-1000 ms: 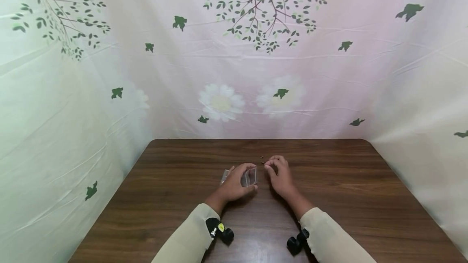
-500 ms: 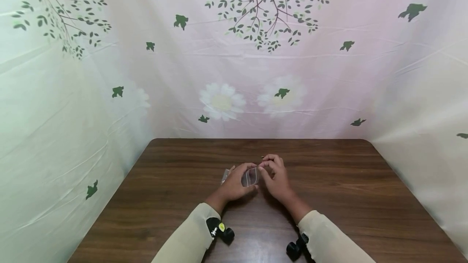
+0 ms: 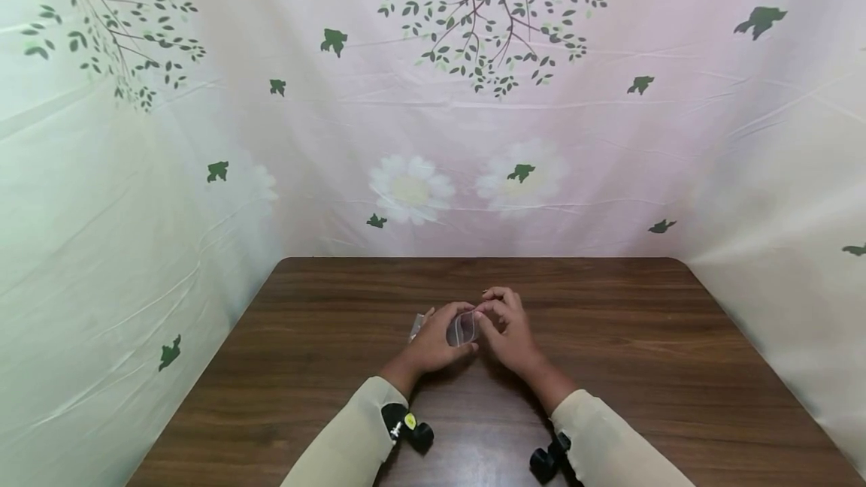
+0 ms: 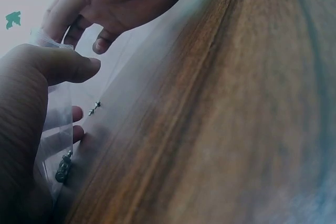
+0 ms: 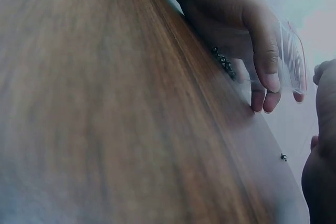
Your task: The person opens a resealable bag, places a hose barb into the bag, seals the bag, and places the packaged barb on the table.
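Observation:
My left hand (image 3: 436,338) holds a clear zip bag (image 3: 462,329) with its mouth toward the right. Its thumb lies along the near side, and fingertips show beyond. Several small dark metal pieces (image 5: 224,64) lie at the bag's bottom. My right hand (image 3: 507,329) is at the mouth, thumb and index finger pinched together at the rim. The small metal piece it picked up is hidden by the fingertips. Another small metal piece (image 4: 94,108) lies on the table beyond the hands, mostly covered by the right fingers in the head view.
The brown wood-grain table (image 3: 352,397) stretches around both hands. A printed cloth (image 3: 433,134) with leaves, birds and flowers hangs behind the table and along its sides. Black wrist cameras (image 3: 421,437) are strapped over both pale sleeves (image 3: 612,438).
My right hand has picked up one of two metal pieces from the table and moved left to the bag's mouth. The left hand has stayed nearly still with the bag.

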{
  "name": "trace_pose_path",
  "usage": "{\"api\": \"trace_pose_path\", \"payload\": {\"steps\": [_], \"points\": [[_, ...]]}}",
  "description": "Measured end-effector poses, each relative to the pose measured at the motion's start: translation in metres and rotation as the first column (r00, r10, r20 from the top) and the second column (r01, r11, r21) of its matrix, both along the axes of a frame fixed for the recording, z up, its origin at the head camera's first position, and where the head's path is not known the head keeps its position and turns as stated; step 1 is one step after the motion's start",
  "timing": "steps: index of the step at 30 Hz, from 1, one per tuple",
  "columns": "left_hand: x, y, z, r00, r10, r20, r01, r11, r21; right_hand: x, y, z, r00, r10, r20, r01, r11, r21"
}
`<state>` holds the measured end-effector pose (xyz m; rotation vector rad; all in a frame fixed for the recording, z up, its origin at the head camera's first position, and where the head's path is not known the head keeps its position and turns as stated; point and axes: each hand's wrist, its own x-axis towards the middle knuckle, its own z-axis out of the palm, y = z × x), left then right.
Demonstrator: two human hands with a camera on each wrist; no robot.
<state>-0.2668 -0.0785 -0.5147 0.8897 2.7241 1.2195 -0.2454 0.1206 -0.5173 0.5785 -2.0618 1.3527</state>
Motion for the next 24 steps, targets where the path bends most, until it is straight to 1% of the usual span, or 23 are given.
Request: {"api": "trace_pose_path", "payload": {"steps": [2, 4, 6, 8, 11, 15, 18, 19, 21, 24], "points": [[0.0, 0.0, -0.001, 1.0, 0.0, -0.001, 0.0, 1.0, -0.002, -0.002, 0.002, -0.002, 1.0, -0.024, 0.004, 0.024, 1.0, -0.009], [0.001, 0.0, -0.002, 1.0, -0.002, -0.005, 0.002, 1.0, -0.005, -0.004, 0.003, -0.004, 0.998, -0.065, 0.015, 0.065, 0.998, -0.009], [0.0, 0.0, -0.002, 1.0, -0.003, -0.01, 0.003, 1.0, 0.002, -0.008, 0.006, -0.005, 0.993, -0.103, 0.052, 0.104, 0.995, -0.009], [0.001, 0.0, -0.001, 1.0, -0.004, -0.016, 0.004, 1.0, 0.009, -0.011, 0.009, -0.006, 0.984, -0.138, 0.115, 0.138, 0.99, 0.007], [0.0, -0.001, -0.001, 1.0, -0.005, -0.027, 0.005, 1.0, 0.018, -0.016, 0.012, -0.006, 0.956, -0.17, 0.239, 0.162, 0.985, 0.051], [0.0, -0.002, 0.001, 1.0, -0.012, -0.016, 0.012, 1.0, 0.023, -0.022, 0.013, -0.004, 0.905, -0.201, 0.374, 0.161, 0.978, 0.135], [0.001, -0.002, 0.001, 1.0, -0.013, -0.007, 0.013, 0.999, 0.036, -0.026, 0.015, -0.004, 0.877, -0.219, 0.428, 0.148, 0.97, 0.193], [0.001, -0.002, 0.001, 1.0, -0.01, -0.009, 0.01, 0.999, 0.036, -0.028, 0.015, -0.004, 0.871, -0.224, 0.437, 0.144, 0.967, 0.209], [0.001, -0.002, 0.001, 1.0, -0.006, -0.012, 0.007, 0.999, 0.034, -0.031, 0.015, -0.004, 0.863, -0.231, 0.449, 0.139, 0.964, 0.227], [0.001, -0.002, 0.001, 1.0, -0.007, -0.014, 0.008, 0.999, 0.031, -0.037, 0.015, -0.005, 0.861, -0.239, 0.449, 0.146, 0.962, 0.232]]}}
